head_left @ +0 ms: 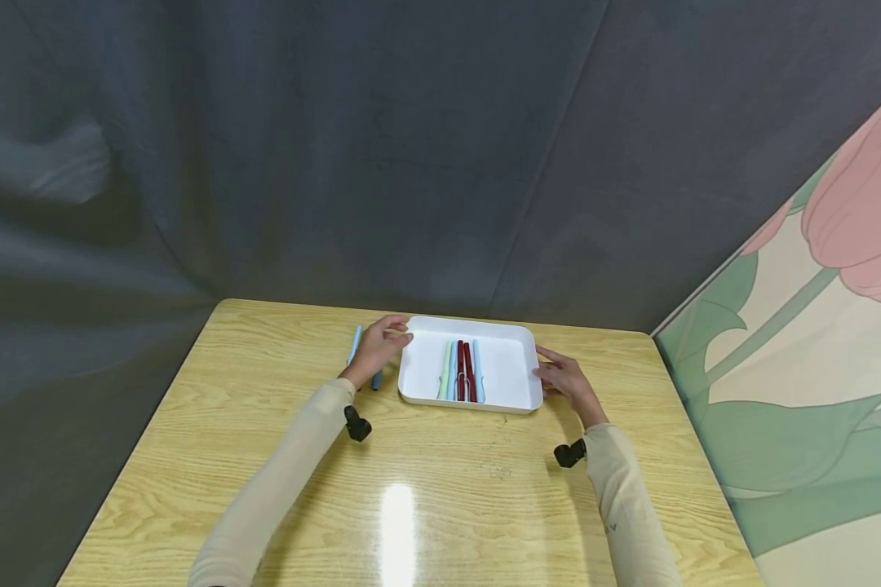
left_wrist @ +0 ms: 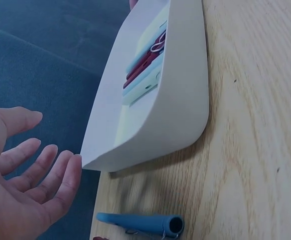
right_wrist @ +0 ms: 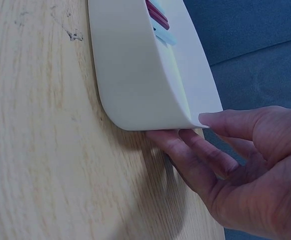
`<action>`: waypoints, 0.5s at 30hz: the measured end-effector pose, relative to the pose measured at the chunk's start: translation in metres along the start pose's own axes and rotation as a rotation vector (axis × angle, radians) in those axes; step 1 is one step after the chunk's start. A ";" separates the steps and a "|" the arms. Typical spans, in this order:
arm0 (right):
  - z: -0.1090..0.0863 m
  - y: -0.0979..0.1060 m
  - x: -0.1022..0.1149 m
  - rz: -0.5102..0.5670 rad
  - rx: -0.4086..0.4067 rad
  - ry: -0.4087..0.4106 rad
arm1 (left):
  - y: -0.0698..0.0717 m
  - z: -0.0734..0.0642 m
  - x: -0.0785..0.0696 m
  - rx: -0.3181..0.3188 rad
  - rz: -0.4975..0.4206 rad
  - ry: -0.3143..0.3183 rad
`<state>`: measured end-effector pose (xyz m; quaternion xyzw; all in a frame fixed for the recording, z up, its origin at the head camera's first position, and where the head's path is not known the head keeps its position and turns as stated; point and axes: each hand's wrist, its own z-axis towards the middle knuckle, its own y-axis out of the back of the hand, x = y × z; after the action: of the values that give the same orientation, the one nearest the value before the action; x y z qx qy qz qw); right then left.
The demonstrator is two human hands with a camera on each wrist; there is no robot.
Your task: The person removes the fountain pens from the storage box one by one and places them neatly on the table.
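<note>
A white tray (head_left: 506, 367) sits near the table's far edge. Across its middle lie several slim tubes with small wire loops: one pale green (head_left: 445, 371), a dark red pair (head_left: 461, 371) and light blue ones (head_left: 479, 371). My left hand (head_left: 378, 342) is at the tray's left end, palm empty and fingers loosely bent; in the left wrist view its little fingertip (left_wrist: 75, 160) is right at the tray's corner. At the opposite end my right hand (head_left: 564, 377) grips the tray, thumb (right_wrist: 210, 120) at the rim and fingers under the end wall.
Beside my left hand, a light blue tube (head_left: 355, 344) and a darker blue one (head_left: 376, 381) lie on the wooden table (head_left: 484, 505), partly covered by the hand. A dark curtain (head_left: 411, 163) hangs behind, and a flower-patterned wall (head_left: 800, 391) stands to the right.
</note>
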<state>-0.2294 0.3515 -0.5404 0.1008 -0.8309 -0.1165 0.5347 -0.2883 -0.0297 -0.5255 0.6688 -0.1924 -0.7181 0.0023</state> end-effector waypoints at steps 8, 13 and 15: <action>0.000 -0.001 0.000 -0.007 0.001 0.006 | -0.008 -0.002 -0.003 -0.003 0.012 0.002; 0.001 0.000 -0.001 -0.017 -0.002 0.026 | -0.012 -0.002 -0.003 0.006 -0.001 0.011; 0.001 0.000 -0.001 -0.020 -0.004 0.028 | -0.014 -0.002 -0.003 0.016 -0.010 0.012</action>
<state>-0.2297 0.3521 -0.5420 0.1095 -0.8219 -0.1221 0.5456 -0.2823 -0.0163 -0.5271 0.6742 -0.1948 -0.7123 -0.0055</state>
